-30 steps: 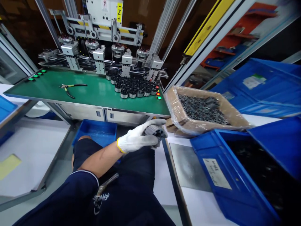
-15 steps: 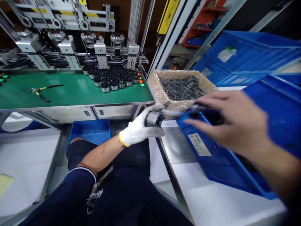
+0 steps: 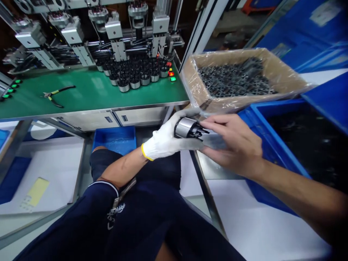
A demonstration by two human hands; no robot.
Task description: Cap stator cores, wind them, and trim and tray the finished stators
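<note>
A white glove with a yellow cuff covers my left hand (image 3: 174, 136), whose fingers wrap round a silver metal cylinder (image 3: 185, 128). Black prongs stick out of the cylinder's right end. My bare right hand (image 3: 231, 141) has its thumb and fingertips at a black plastic part (image 3: 199, 131) on that end, pinched together around it. How far the part sits inside the cylinder is hidden by the fingers.
Many similar cylinders (image 3: 135, 80) and pliers (image 3: 54, 95) lie on the green bench (image 3: 92, 98) below machine fixtures. A plastic-lined carton (image 3: 223, 103) of dark parts stands right, beside a blue bin (image 3: 280, 139). Another blue bin (image 3: 115, 139) is under the bench.
My right hand has moved left from above the blue bin to the cylinder's end, bringing a dark part. Black prongs now stick out there. The view has shifted down and right.
</note>
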